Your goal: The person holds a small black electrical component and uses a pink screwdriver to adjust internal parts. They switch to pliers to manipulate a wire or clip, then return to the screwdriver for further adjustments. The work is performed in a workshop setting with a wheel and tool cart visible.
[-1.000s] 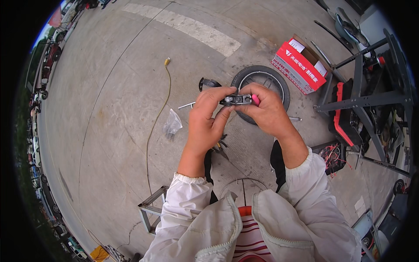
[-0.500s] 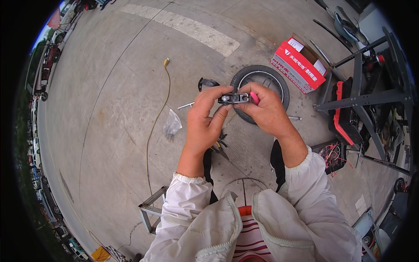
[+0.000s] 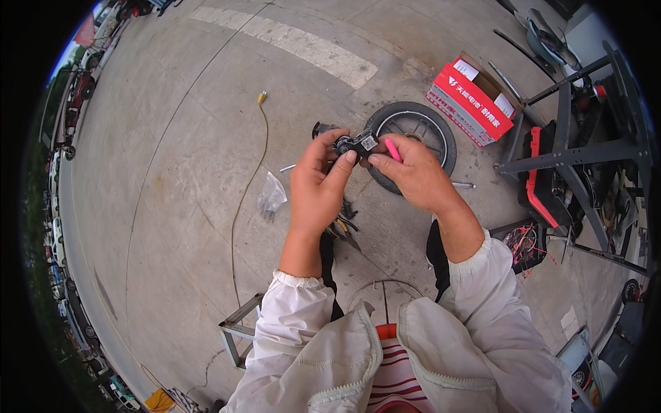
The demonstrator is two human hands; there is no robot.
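My left hand grips a small black mechanical part bearing a square label, thumb across its lower side. My right hand has its thumb near the part's right end and holds a slim pink object, likely a handle. Behind my hands a spoked wheel with black tyre lies on the concrete, beside another black item, partly hidden. Below left lie a clear plastic bag and pliers, partly covered.
A red carton stands back right, beside a dark metal frame and a black-and-red case. Tangled red wires lie right. A yellow cord runs along the left; an angle-iron frame stands lower left. Parked vehicles line the left rim.
The black part has been turned, now tilted and showing its labelled face. My left hand has shifted slightly left and up; the pink object has moved a little left and up.
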